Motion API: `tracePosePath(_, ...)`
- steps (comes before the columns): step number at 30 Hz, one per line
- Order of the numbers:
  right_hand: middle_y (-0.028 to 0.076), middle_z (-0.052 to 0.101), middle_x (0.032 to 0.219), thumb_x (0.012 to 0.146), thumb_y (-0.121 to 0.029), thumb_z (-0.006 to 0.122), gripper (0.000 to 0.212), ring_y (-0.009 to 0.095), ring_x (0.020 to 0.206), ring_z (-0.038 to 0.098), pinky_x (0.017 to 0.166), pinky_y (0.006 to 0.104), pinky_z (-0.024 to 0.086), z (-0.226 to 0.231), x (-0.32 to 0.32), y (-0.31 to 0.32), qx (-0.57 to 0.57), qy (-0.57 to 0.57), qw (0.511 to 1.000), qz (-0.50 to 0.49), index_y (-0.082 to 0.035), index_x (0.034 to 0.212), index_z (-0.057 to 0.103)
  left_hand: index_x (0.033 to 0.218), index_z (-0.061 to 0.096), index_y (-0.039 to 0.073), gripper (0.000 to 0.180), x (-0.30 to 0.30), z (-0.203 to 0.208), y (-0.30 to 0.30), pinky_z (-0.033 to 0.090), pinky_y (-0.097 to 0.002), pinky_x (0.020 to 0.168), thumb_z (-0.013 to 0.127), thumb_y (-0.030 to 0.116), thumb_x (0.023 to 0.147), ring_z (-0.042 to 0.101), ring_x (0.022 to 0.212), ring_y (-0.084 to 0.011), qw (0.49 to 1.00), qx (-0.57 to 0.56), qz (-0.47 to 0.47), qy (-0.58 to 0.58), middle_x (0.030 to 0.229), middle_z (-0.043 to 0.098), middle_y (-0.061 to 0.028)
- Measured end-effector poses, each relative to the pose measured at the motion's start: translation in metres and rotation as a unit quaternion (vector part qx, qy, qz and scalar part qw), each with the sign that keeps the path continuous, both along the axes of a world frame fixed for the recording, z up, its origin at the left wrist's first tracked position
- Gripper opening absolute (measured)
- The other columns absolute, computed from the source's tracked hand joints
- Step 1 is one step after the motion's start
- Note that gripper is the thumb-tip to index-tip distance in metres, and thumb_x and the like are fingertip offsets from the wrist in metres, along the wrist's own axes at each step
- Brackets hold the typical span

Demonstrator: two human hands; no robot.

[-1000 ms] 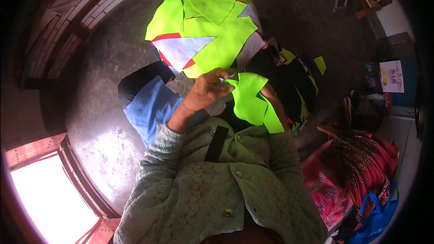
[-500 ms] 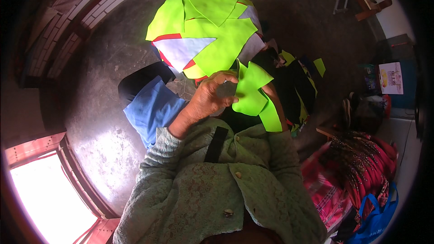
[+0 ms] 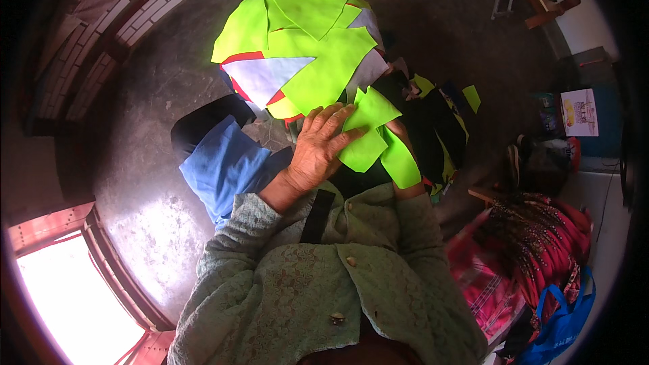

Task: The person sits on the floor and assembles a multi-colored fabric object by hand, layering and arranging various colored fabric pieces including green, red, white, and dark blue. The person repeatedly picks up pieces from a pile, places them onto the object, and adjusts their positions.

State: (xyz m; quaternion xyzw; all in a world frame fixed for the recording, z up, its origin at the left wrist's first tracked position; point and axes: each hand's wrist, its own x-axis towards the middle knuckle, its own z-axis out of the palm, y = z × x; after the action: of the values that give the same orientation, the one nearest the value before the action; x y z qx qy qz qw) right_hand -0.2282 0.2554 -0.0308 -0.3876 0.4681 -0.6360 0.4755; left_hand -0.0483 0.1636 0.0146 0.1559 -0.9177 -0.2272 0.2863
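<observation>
Cloth [image 3: 370, 116], neon yellow-green, angular pieces, lies over mostly hidden right hand [image 3: 400, 135]; can't tell its grip. Left hand [image 3: 316, 152]: 4 fingers extended, slightly parted, at cloth's left edge, hold unclear. Beyond: 1 domed neon-green, white, red fabric pile [image 3: 321, 54].

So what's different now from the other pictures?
The left hand shifted a little right and turned; its fingers, curved in a ring before, now lie straighter at the left edge of the green cloth. Whether they pinch it is hidden. The cloth's folds shifted too. The bright heap and the blue cloth stayed put.
</observation>
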Motion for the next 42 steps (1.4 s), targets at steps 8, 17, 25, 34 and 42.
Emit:
tracePosePath(8,0.007,0.059,0.109,0.089,-0.014,0.053,0.029,0.013,0.092,0.059,0.076,0.0262,0.048,0.031,0.010,-0.003,0.106,-0.163,0.981,-0.005,0.001,0.114,0.056,0.104,0.066,0.008,0.037,0.012,-0.007,-0.019,0.041,-0.0343,0.094,0.060,-0.008,0.070,0.056,0.107,-0.0252,0.946,0.314,-0.028,0.077,0.115,0.061,-0.0091)
tracePosePath(17,0.010,0.059,0.112,0.081,-0.012,0.060,0.047,0.019,0.098,0.060,0.085,0.0302,0.048,0.051,0.014,-0.006,0.141,-0.218,0.965,0.027,0.000,0.125,0.049,0.105,0.061,-0.001,0.031,0.027,-0.013,-0.027,0.046,-0.0268,0.080,0.055,0.027,0.092,0.058,0.088,-0.0126,0.764,0.614,-0.010,0.195,0.096,0.064,-0.0046)
tracePosePath(25,0.007,0.062,0.103,0.076,-0.010,0.064,0.050,0.015,0.089,0.061,0.080,0.0276,0.048,0.033,0.006,-0.005,0.165,-0.199,0.958,0.125,0.001,0.123,0.050,0.108,0.061,0.002,0.035,0.020,0.028,-0.023,0.046,-0.0251,0.077,0.058,0.033,0.091,0.058,0.086,-0.0106,0.673,0.673,0.088,0.293,0.097,0.064,-0.0036)
tracePosePath(34,0.004,0.061,0.107,0.069,-0.008,0.067,0.056,0.013,0.097,0.056,0.087,0.0271,0.043,0.028,0.010,-0.005,0.154,-0.160,0.950,0.221,0.001,0.122,0.052,0.101,0.064,0.002,0.031,0.022,0.071,-0.033,0.048,-0.0219,0.062,0.058,0.031,0.091,0.059,0.069,-0.0084,0.707,0.637,0.088,0.294,0.082,0.065,-0.0027)
tracePosePath(42,0.004,0.061,0.112,0.070,-0.005,0.070,0.057,0.014,0.101,0.055,0.089,0.0281,0.042,0.014,0.008,-0.003,0.132,-0.085,0.959,0.236,0.000,0.124,0.051,0.096,0.062,0.002,0.027,0.022,0.121,-0.054,0.050,-0.0247,0.061,0.059,0.028,0.090,0.063,0.068,-0.0134,0.697,0.625,0.081,0.343,0.082,0.066,-0.0065)
